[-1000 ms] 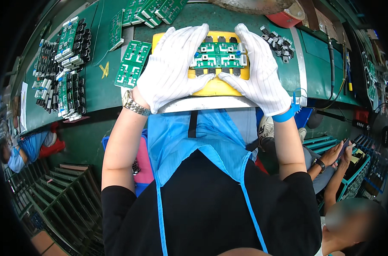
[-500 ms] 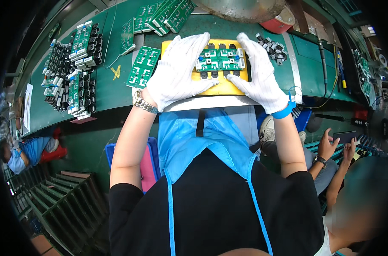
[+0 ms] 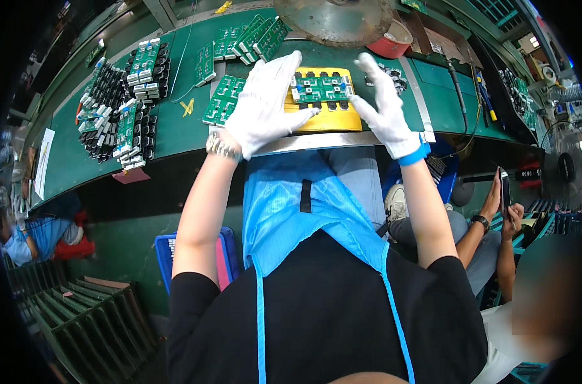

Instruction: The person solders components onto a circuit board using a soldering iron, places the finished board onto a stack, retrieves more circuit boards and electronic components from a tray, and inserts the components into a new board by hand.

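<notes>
A green circuit board with black and white components along its edges lies on a yellow block at the table's near edge. My left hand, in a white glove, is beside the block's left side and hides part of it. Its fingers stretch upward and the thumb points over the block below the board. My right hand, also gloved, stands at the right end of the board with fingers raised and thumb spread toward that end. Neither hand grips anything; whether the right thumb touches the board I cannot tell.
Loose green boards lie left of the block, with more boards behind. Stacked assembled boards fill the left side. Small black parts lie beyond my right hand. A soldering iron is farther right. A seated person holds a phone.
The view has shifted slightly. My right thumb has moved from below the board to beside its right end. My left thumb has drawn back a little. The seated person's phone has turned upright.
</notes>
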Demonstrator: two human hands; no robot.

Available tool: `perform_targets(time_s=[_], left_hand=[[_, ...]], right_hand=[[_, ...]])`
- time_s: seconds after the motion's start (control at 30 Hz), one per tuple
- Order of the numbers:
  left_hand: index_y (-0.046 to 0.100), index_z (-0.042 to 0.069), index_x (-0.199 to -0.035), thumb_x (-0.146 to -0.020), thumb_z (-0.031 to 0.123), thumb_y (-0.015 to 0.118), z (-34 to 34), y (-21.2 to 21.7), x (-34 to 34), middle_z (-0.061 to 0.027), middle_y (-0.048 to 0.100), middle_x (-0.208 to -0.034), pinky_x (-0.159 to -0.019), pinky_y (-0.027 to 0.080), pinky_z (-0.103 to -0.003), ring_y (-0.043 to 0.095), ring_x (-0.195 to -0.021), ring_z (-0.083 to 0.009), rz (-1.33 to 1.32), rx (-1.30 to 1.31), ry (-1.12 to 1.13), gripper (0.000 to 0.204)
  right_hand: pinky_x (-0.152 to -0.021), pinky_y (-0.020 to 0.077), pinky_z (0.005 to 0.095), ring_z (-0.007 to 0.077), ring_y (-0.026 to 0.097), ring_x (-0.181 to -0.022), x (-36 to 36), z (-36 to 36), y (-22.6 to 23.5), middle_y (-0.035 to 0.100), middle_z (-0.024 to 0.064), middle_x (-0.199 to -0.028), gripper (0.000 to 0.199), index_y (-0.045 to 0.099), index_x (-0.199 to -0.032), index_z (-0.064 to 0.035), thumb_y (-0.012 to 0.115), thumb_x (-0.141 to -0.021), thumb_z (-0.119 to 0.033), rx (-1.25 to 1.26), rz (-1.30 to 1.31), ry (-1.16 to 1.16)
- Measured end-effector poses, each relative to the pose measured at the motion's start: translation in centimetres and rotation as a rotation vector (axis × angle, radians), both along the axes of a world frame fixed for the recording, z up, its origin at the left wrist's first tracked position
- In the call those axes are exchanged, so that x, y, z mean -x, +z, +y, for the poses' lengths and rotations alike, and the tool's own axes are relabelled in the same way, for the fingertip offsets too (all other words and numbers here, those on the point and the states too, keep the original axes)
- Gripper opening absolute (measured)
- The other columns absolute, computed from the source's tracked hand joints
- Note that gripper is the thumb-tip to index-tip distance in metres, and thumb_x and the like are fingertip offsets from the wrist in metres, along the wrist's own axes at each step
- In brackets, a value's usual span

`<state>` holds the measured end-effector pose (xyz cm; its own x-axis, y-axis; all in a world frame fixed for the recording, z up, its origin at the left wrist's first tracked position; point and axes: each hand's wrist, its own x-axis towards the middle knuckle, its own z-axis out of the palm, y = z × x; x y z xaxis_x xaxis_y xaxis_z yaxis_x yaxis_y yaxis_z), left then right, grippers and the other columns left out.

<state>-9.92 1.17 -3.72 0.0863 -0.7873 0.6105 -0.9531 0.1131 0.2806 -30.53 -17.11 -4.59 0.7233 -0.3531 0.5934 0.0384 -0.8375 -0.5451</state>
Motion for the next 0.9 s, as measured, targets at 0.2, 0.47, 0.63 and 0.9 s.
perform_targets(time_s=[0.2, 0.47, 0.63, 0.9], left_hand=[[0.056, 0.003, -0.136, -0.082, 0.032, 0.078, 4.4, 0.2, 6.1, -0.0239, 0.056, -0.132, -0.105, 0.043, -0.05, 0.056, -0.116, -0.0424, 0.008, 0.006, 0.152, 0.065], [0.063, 0.015, -0.135, -0.082, 0.054, 0.075, 4.0, -1.8, 7.3, -0.0196, 0.045, -0.147, -0.115, 0.03, -0.059, 0.041, -0.134, -0.0424, -0.095, -0.11, 0.2, 0.066], [0.059, 0.015, -0.14, -0.082, 0.055, 0.074, 3.9, -1.4, 7.5, -0.0188, 0.044, -0.149, -0.115, 0.029, -0.058, 0.041, -0.135, -0.0407, -0.13, -0.176, 0.245, 0.072], [0.052, 0.014, -0.146, -0.083, 0.061, 0.069, 2.8, -2.0, 7.5, -0.0196, 0.041, -0.151, -0.117, 0.027, -0.058, 0.038, -0.139, -0.0411, -0.091, -0.211, 0.234, 0.08]], right_hand=[[-0.106, 0.0452, 0.0433, 0.0353, 0.058, -0.122, 3.3, 3.5, 1.6, 0.062, 0.0179, -0.129, 0.049, 0.063, -0.128, -0.0058, 0.074, -0.081, -0.012, 0.236, 0.01, -0.044], [-0.105, 0.045, 0.0483, 0.04, 0.056, -0.121, 1.5, 4.0, 0.7, 0.061, 0.0159, -0.128, 0.047, 0.071, -0.119, -0.0141, 0.077, -0.076, -0.031, 0.39, 0.171, -0.02], [-0.103, 0.048, 0.0394, 0.0308, 0.061, -0.115, 4.0, 1.8, 2.0, 0.061, 0.0162, -0.131, 0.046, 0.06, -0.133, -0.003, 0.068, -0.089, -0.012, -0.117, -0.14, -0.274], [-0.084, 0.0546, 0.035, 0.0228, 0.061, -0.1, 14.7, -17.3, -0.9, 0.06, 0.0127, -0.119, 0.059, 0.036, -0.144, 0.0095, 0.061, -0.1, -0.02, -1.955, -1.385, 0.426]])
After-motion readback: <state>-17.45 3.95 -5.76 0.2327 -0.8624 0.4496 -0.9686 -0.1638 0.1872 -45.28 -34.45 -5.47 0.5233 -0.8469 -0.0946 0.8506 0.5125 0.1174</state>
